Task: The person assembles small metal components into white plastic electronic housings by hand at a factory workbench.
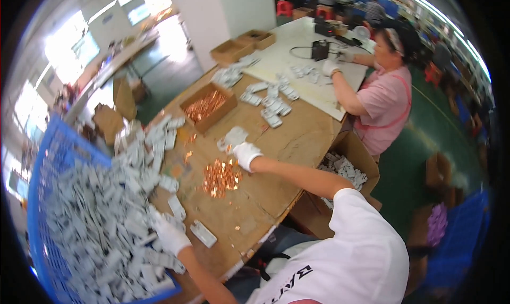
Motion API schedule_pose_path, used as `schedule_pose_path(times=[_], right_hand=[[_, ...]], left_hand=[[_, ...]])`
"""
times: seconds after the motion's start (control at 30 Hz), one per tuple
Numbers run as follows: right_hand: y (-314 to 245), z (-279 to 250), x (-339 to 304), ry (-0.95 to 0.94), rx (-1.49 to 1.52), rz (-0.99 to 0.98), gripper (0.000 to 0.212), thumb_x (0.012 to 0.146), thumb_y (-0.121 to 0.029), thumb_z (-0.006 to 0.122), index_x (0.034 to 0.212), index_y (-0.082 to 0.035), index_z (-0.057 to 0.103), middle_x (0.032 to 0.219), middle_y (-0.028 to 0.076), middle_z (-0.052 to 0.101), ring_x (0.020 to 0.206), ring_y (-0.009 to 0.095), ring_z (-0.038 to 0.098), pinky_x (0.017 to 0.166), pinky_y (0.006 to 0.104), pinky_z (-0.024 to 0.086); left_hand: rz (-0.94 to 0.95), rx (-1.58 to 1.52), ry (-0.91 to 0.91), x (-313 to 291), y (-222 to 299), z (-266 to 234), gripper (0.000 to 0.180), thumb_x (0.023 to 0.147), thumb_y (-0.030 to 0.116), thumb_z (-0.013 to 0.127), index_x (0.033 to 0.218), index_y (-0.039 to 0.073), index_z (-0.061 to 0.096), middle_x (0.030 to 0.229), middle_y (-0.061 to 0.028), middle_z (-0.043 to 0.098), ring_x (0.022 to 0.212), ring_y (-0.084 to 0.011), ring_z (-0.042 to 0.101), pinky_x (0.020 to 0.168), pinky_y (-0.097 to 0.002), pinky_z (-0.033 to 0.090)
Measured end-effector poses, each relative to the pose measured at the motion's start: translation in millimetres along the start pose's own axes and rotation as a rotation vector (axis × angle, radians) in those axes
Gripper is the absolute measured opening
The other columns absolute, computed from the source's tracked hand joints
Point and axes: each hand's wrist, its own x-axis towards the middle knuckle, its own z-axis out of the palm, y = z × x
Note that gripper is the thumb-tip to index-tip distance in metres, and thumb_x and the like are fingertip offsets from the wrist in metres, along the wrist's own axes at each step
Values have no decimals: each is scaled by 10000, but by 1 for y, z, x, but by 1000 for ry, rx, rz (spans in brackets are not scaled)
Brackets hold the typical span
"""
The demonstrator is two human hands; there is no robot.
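Observation:
My left hand (pixel 171 234), in a white glove, is at the edge of a large heap of pale grey plastic housings (pixel 95 213) in a blue basket. Its fingers blend into the pale parts, so their grip is unclear. Over the table, my gloved right hand (pixel 247 156) has its fingers drawn together beside a small group of pale housings (pixel 234 138). Whatever it may hold is too small to make out. Just below that hand lies a loose pile of shiny copper-coloured metal pieces (pixel 222 178). Single housings (pixel 203 234) lie between the basket and my body.
A cardboard tray (pixel 202 124) of copper pieces stands farther back, with more housings (pixel 273 104) beside it. The blue basket (pixel 45 197) adjoins the table's left side. At right, a co-worker (pixel 385 91) in pink works across from an open carton (pixel 366 160) of parts.

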Motion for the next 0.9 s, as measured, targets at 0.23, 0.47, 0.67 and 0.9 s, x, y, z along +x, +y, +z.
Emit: schedule_pose_path(times=[0.23,0.47,0.67,0.9], right_hand=[[-20,-10,9,49,33,-101,251,847,-42,587,1072,-35,699,1071,225,695,1000,372,691,838,451,573],[-25,-8,-23,147,-256,-255,129,830,-82,636,904,-16,720,970,230,700,910,340,719,731,413,601],[-31,45,5,393,-245,-319,129,805,-64,605,849,-33,722,868,195,691,782,354,714,662,452,595],[-81,-43,-144,175,701,-612,210,696,54,627,874,-54,657,804,89,611,725,234,620,674,317,512]], left_hand=[[-41,-598,92,-41,62,-91,714,851,-47,588,1505,3,306,1523,-209,390,1403,-313,388,1158,-384,289],[-474,-1442,-376,-93,60,-64,698,833,-33,566,1487,-32,320,1449,-155,427,1314,-263,457,1113,-370,351],[-342,-1296,-372,-119,71,-51,555,894,45,630,1395,-64,418,1335,-156,542,1229,-247,535,1066,-366,411],[-209,-856,-143,-127,105,-77,493,857,50,619,1334,66,494,1196,-214,635,1117,-385,618,909,-423,506]])
